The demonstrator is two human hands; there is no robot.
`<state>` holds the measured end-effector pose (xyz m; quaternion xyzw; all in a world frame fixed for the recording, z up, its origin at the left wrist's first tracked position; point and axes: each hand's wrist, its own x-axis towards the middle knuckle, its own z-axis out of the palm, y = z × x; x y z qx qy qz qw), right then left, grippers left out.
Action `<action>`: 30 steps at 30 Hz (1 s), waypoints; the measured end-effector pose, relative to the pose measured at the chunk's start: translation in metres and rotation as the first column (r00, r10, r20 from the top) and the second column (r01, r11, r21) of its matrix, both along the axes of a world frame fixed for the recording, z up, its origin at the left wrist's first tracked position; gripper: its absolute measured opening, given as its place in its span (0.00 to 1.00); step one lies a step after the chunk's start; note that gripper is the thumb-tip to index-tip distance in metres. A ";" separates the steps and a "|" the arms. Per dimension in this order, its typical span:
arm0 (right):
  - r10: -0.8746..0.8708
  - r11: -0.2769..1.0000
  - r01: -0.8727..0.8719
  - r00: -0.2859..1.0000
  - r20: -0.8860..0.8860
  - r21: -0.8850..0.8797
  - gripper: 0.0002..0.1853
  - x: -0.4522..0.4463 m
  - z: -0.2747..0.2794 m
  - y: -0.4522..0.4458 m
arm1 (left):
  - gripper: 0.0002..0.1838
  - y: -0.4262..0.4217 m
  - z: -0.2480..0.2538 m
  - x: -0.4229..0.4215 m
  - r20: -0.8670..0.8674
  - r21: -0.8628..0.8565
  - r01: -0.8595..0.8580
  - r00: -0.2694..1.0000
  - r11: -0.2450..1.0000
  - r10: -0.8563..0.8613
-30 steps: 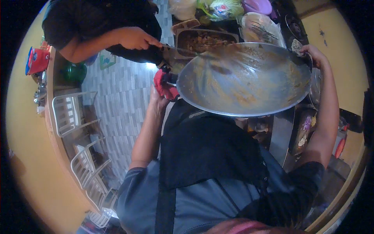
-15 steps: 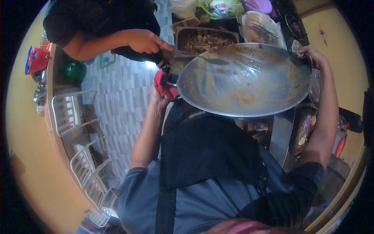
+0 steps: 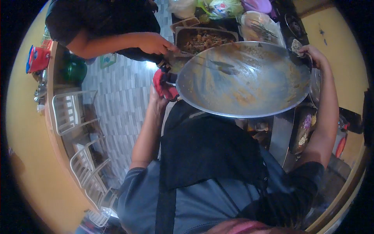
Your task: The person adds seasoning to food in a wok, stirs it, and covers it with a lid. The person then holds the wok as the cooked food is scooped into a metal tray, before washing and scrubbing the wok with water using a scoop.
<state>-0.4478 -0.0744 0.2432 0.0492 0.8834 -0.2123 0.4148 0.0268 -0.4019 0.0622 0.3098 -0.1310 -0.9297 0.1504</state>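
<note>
A large metal wok (image 3: 249,87), smeared with brownish sauce, is tilted toward the far side between my hands. My left hand (image 3: 159,93) grips its left handle through a red cloth (image 3: 164,84). On the other side, my right hand (image 3: 314,56) is closed round the right handle with a pale cloth (image 3: 297,46). A co-worker's hand (image 3: 157,43) holds a spatula (image 3: 224,66) that reaches over the wok's inside. Just beyond the wok's far rim is a rectangular metal pan (image 3: 181,33) with chopped cooked food (image 3: 206,41) in it.
Behind the wok stand a plate of green stalks (image 3: 263,29), a bagged leafy vegetable (image 3: 226,8) and a purple bowl (image 3: 259,5). White chairs (image 3: 74,113) line the left. The co-worker (image 3: 105,23) stands close at the far left.
The co-worker's hand and spatula have moved to the right, further over the wok. The wok and my hands have barely shifted.
</note>
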 end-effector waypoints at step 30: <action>0.034 0.998 -0.032 0.999 -0.026 0.044 0.16 -0.038 -0.035 0.031 | 0.13 0.010 0.009 0.001 -0.027 0.039 -0.062 0.998 0.997 0.063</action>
